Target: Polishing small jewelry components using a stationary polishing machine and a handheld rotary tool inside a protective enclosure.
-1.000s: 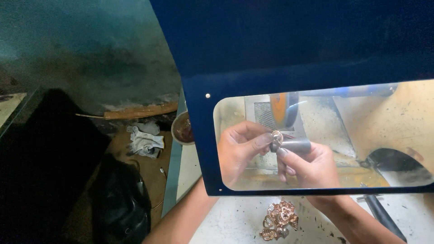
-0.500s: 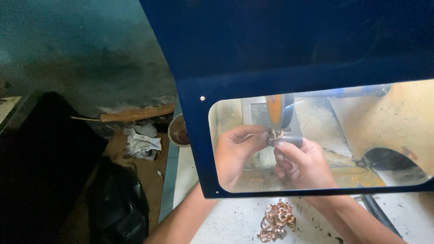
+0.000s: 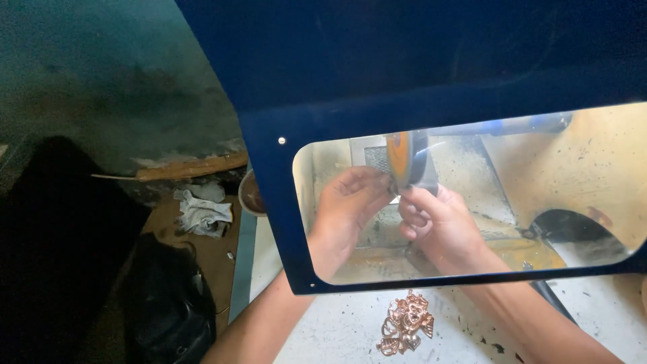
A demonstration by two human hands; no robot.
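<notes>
- Behind the clear guard [image 3: 579, 202], we see left hand [image 3: 347, 209] and right hand [image 3: 438, 226], each grip pinched on a small piece [image 3: 397, 199], held against the wheel [image 3: 403, 162].
- Piece mostly hidden; we cannot tell its axis.
- Copper ornaments [image 3: 406, 323] lie on the table [image 3: 337, 330].

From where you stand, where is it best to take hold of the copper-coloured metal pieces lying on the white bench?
The copper-coloured pieces lie flat in a tangled heap on the white bench, just outside the blue shield. Probably best to pinch the raised top of the heap from above, since the flat edges offer little to grip. Both hands are busy at the wheel.
</notes>
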